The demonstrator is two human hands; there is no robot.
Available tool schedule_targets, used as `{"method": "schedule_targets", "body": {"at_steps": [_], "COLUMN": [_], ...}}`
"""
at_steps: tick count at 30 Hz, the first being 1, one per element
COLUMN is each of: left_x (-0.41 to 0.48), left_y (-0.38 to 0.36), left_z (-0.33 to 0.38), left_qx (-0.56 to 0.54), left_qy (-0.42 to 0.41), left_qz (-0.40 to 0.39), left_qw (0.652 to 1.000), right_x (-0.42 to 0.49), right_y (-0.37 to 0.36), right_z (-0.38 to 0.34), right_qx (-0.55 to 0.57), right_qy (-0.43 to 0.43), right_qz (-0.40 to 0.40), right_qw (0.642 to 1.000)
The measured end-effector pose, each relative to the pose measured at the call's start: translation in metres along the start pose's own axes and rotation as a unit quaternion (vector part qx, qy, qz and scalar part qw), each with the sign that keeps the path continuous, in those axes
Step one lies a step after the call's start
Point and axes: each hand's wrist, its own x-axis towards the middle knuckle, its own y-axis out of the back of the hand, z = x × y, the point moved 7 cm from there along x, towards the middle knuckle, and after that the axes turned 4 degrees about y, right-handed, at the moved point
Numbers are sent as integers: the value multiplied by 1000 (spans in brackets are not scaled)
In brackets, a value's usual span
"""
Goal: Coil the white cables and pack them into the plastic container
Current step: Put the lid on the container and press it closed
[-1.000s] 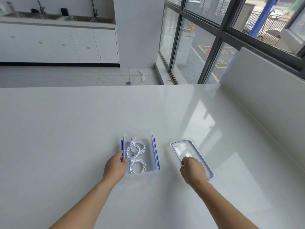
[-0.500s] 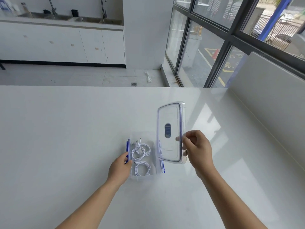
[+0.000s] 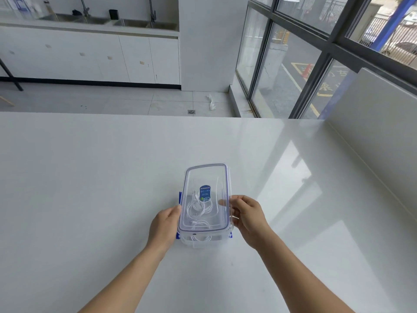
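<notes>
From my remote station I saw the plastic container (image 3: 203, 243) standing on the white table (image 3: 90, 177), near its front edge, with the clear lid (image 3: 209, 177) held just over it and covering nearly all of the opening. The white cables (image 3: 197, 209) lay coiled inside, visible through the lid beside its blue label (image 3: 205, 192). The right hand (image 3: 248, 219) gripped the lid's right edge, thumb on top. The left hand (image 3: 164, 223) was curled around the container's left side, thumb against the lid's rim; its fingers were hidden underneath. A blue latch (image 3: 180, 198) stuck out on the left.
</notes>
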Motion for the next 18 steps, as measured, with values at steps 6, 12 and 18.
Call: {"method": "schedule_targets", "body": {"at_steps": [6, 12, 18], "left_x": [6, 4, 7], "left_y": [4, -1, -1], "left_z": [9, 16, 20], "left_qx": [-31, 16, 79], "left_qy": [-15, -32, -19], "left_qz": [21, 24, 49], "left_qw": [999, 999, 996], "right_x": [8, 9, 6], "right_y": [9, 19, 14], "right_z": [2, 1, 3], "right_qx": [-57, -312, -420], "right_qy": [3, 66, 96], "right_qz": [15, 85, 116], "right_qw": [998, 944, 895]}}
